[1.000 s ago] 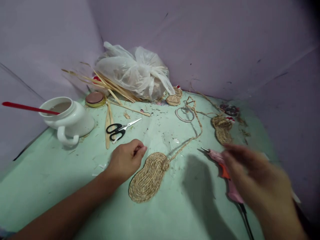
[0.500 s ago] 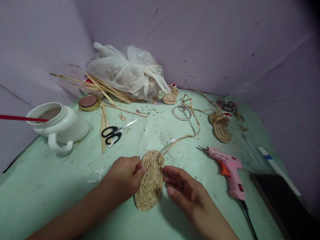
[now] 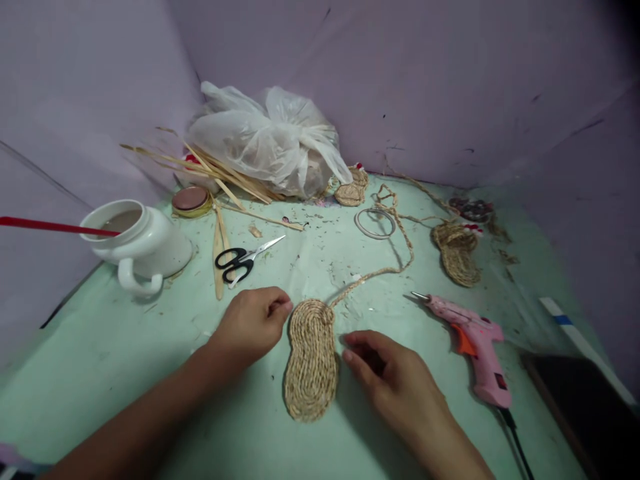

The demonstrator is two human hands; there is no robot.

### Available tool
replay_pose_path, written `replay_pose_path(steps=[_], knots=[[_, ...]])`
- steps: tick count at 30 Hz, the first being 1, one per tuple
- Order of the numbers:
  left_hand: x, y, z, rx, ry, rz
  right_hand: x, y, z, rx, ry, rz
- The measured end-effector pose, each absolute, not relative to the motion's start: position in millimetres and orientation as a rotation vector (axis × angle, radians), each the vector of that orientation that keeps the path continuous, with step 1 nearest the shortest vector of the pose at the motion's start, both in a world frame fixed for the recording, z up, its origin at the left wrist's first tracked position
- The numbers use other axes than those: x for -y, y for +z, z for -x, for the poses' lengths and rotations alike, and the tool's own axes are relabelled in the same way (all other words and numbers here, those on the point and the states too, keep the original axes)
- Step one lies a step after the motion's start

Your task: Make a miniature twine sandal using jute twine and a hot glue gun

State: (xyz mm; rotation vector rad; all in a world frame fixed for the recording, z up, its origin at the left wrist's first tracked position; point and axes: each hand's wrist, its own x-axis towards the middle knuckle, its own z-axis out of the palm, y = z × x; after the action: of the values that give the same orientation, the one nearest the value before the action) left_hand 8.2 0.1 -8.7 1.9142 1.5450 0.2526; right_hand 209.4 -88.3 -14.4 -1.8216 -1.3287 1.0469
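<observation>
Coiled sole (image 3: 311, 363): swung straighter, long axis now toward table's (image 3: 243, 433) far edge; lies near-side, between both hands.
Left hand (image 3: 253, 323): nearer, beside sole's far end; curled closed, nothing visible held.
Right hand (image 3: 395, 373): half-open, looks empty, just off sole's right side.

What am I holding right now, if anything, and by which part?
Nothing that I can see. The left hand and right hand are on either side of the woven piece, neither gripping it.
</observation>
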Motion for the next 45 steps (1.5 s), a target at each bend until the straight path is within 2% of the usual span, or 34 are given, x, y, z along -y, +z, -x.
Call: replay_pose_path(steps=[4,11,15,18,20,25,28,32,36,38,45], knots=[[6,-12,-15,-1.515,0.298,-1.965,93,-15,-193,1.736,0.876,1.948],[4,-11,-16,-1.543,0.315,-1.836,94,-13,-188,1.763,0.878,1.928],[4,-12,-14,-1.475,0.386,-1.698,94,-15,-186,1.479,1.131,1.788],[5,-13,-16,-1.398,0.432,-1.572,95,-19,-180,1.069,1.49,1.509],[7,-12,-18,-1.363,0.439,-1.501,94,-22,-178,0.853,1.604,1.344],[7,-1,-15,-1.237,0.423,-1.209,84,-17,-184,0.726,1.51,1.251],[4,6,-10,-1.153,0.438,-1.167,77,-10,-190,0.806,1.587,1.266],[5,7,-9,-0.98,0.281,-1.139,75,-9,-190,0.892,1.667,1.244],[8,4,-10,-0.942,0.257,-1.145,76,-7,-191,1.017,1.537,1.372],[9,4,-11,-0.902,0.256,-1.165,71,-1,-192,0.936,1.498,1.391],[17,5,-13,-0.839,0.276,-1.17,20,27,-189,0.296,1.784,0.936]])
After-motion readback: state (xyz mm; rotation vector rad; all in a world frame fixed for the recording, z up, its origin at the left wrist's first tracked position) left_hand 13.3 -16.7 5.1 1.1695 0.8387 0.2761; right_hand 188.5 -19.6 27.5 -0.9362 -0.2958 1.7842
